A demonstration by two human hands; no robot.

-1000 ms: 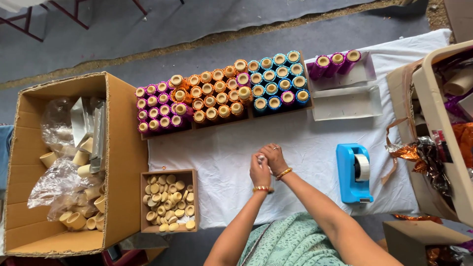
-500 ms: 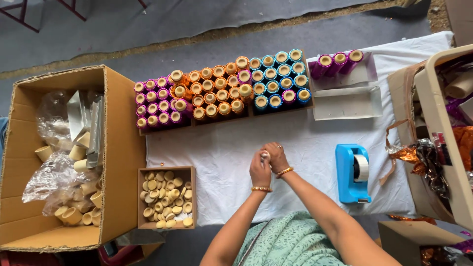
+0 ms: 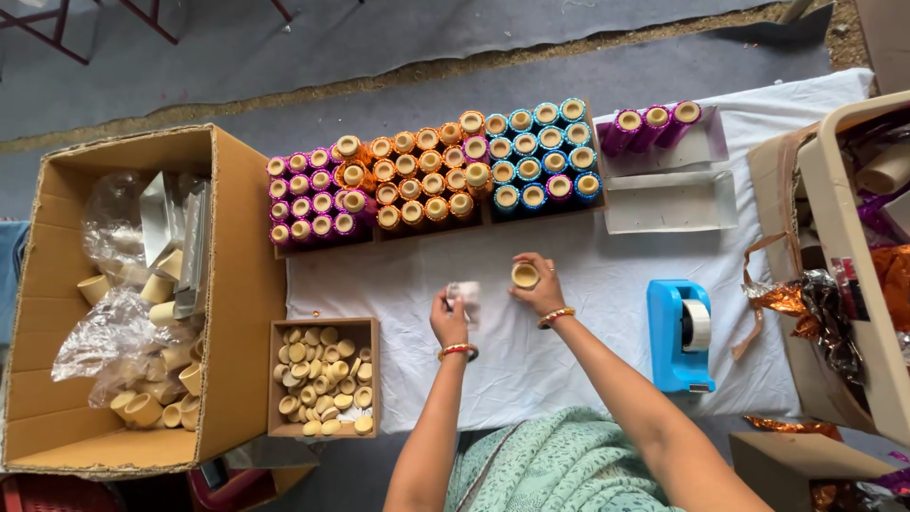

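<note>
Both hands have moved apart since half a second ago. Now the right hand (image 3: 538,289) grasps a small tube (image 3: 524,275), upright, while the left hand (image 3: 448,318) pinches a pale scrap (image 3: 465,294) just beside it, over the white cloth (image 3: 588,284).

Magenta, orange and blue foil-wrapped tubes (image 3: 431,171) stand beyond a white cloth (image 3: 588,284) and blue tape dispenser (image 3: 680,334).
</note>
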